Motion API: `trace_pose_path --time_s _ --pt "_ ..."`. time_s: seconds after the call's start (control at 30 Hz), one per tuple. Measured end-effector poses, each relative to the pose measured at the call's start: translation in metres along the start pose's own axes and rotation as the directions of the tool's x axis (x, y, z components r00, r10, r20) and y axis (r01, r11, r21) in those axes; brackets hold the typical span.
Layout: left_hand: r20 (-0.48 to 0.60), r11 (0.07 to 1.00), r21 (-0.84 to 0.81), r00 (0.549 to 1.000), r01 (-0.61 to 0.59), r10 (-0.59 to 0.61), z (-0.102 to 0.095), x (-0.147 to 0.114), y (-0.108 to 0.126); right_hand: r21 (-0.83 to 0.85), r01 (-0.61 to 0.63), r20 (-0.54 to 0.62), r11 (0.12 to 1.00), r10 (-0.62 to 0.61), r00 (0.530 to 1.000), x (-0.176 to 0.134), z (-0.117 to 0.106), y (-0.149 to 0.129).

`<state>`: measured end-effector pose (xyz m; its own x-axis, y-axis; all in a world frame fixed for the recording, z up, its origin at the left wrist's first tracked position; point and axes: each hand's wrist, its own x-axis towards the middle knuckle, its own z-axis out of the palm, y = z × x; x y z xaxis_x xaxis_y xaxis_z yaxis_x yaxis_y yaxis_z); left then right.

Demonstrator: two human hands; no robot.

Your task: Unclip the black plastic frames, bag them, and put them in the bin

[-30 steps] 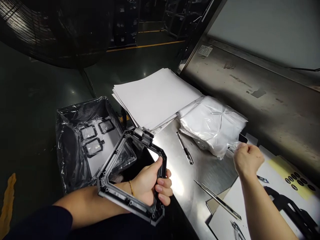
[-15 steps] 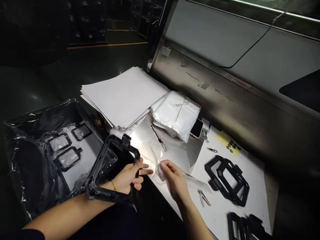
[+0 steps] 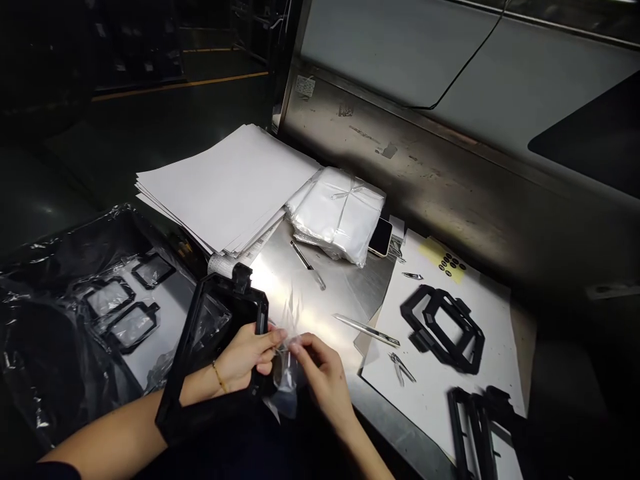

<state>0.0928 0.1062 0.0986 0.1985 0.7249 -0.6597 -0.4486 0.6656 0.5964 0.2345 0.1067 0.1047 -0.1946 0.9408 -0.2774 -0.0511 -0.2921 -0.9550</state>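
My left hand (image 3: 245,357) reaches through a black plastic frame (image 3: 184,347) and grips its right-hand bar. Its thumb and fingertips also pinch a thin clear plastic bag (image 3: 287,387). My right hand (image 3: 323,377) is closed on the same bag at its upper part, with its fingertips touching or almost touching those of my left hand. The bag hangs crumpled between both hands, just off the front edge of the metal table (image 3: 330,317).
Left stands a plastic-lined bin (image 3: 115,207) holding several bagged frames. White sheets (image 3: 225,180), bundled clear bags (image 3: 340,210), a pen (image 3: 307,265) and a phone (image 3: 381,237) lie behind. At right are a cutter knife (image 3: 367,330), small clippers (image 3: 400,368) and more black frames (image 3: 450,327).
My right hand has drawn the bag left and off the table, uncovering the cutter knife. My left fingers, spread before, now pinch the bag too. The view has shifted slightly right.
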Motion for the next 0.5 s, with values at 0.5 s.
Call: trace_pose_path --time_s 0.5 --pt "0.024 0.829 0.530 0.981 -0.176 0.193 -0.106 -0.038 0.039 0.364 -0.201 0.075 0.909 0.186 0.980 0.050 0.018 -0.005"
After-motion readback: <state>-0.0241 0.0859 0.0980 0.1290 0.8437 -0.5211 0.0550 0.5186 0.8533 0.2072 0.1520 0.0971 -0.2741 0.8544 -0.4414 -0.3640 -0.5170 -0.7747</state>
